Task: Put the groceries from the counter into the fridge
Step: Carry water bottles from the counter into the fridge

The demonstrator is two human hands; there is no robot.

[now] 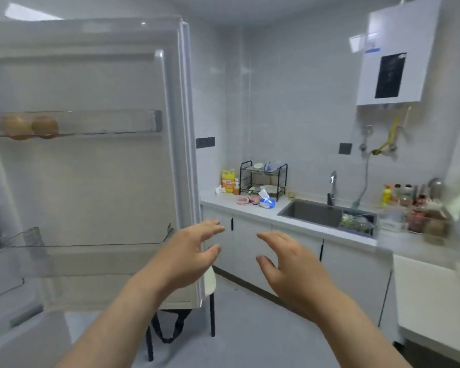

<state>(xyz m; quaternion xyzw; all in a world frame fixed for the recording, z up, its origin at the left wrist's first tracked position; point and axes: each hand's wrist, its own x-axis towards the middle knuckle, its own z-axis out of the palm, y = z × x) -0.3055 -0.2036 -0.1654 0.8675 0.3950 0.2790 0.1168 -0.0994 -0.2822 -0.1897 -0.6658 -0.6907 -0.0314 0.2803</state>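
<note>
Meanwhile left hand [189, 251] and right hand [290, 264] hovered empty, fingers loosely spread, beside open fridge door [91, 181]. Pink pack [247, 200] and blue-white bag [267, 202] lay on counter [271, 214] beyond, near dish rack [263, 179].

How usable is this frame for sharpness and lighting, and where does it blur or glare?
Head view: even light, no hard shadows; motion blur smears the right edge, so the bottles beside the sink are unreadable; the fridge door and its eggs look hazy; left hand and right hand are fairly sharp; the ceiling light blows out.
</note>
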